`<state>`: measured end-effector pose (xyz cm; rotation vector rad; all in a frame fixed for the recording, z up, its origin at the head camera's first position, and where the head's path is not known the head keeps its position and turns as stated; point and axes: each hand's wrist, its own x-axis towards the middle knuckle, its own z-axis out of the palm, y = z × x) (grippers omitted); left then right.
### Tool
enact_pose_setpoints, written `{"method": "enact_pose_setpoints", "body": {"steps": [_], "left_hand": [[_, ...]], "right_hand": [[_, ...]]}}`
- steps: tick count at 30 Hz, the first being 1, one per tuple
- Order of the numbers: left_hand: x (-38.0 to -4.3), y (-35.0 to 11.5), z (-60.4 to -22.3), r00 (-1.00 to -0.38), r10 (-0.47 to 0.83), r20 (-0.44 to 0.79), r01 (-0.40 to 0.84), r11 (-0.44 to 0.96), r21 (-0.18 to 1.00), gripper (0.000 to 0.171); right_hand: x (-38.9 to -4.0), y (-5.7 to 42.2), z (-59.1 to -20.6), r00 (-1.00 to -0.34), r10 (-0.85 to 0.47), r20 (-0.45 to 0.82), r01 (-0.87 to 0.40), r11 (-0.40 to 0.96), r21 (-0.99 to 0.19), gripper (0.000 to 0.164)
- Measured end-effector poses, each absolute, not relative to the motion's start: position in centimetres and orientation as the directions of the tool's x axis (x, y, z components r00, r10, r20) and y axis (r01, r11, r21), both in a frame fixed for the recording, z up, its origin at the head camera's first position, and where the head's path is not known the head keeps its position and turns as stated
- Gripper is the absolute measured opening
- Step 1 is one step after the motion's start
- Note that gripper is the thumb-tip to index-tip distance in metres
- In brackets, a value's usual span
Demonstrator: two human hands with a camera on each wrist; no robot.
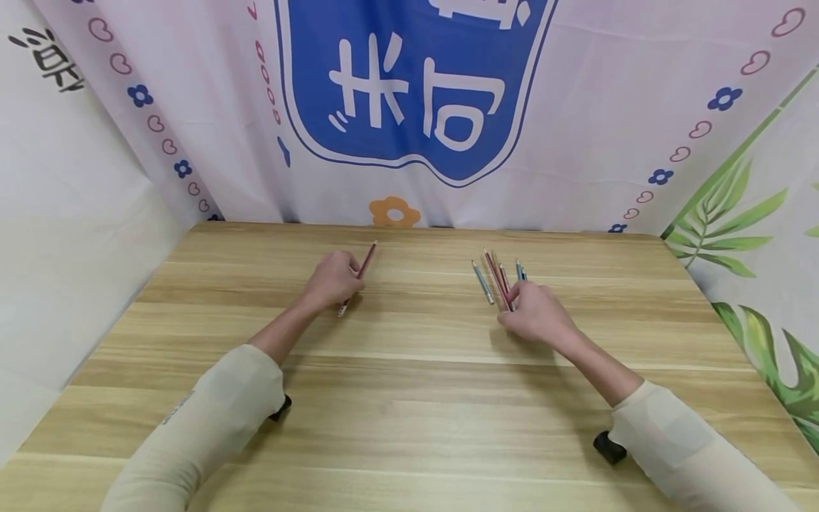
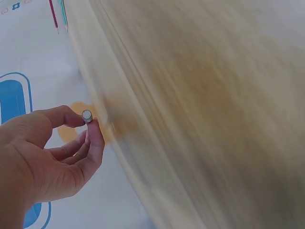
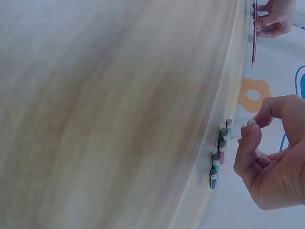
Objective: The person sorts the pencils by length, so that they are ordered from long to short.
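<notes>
L hand point(image 1: 335, 279) pinches a red pencil point(image 1: 367, 263) btwn thumb & fingers, over the L part of the wood-look table point(image 1: 384, 412), tip twd the backdrop point(image 1: 576, 128). R hand point(image 1: 537, 311) pinches a reddish pencil point(image 1: 492, 267), R of ctr; 5 more pencils point(image 3: 216, 164) (teal, red, dark) lie in a loose row just beside it, end caps twd the R wrist cam. Any print on pencils too small to read. Backdrop text: red caps "GOOD" point(image 1: 264, 77), running sideways; blue badge point(image 1: 416, 107) w/ white Chinese chars. 米 & 可, plus another cut off at top. Black chars. point(image 1: 47, 60) on the L sheet; L sleeve point(image 1: 211, 405) has tiny print, illegible.
</notes>
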<state>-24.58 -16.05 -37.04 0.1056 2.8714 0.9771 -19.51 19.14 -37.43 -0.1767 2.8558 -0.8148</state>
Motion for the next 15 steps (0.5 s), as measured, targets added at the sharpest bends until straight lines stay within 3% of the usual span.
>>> {"method": "enact_pose_setpoints", "body": {"steps": [15], "left_hand": [[-24.3,-18.1,-36.8,-0.993,0.097,-0.070,0.036,0.801,0.598,0.027]], "right_hand": [[-20.4,19.5,-37.9,-0.982,-0.175,-0.074,-0.084,0.746,-0.661,0.029]]}}
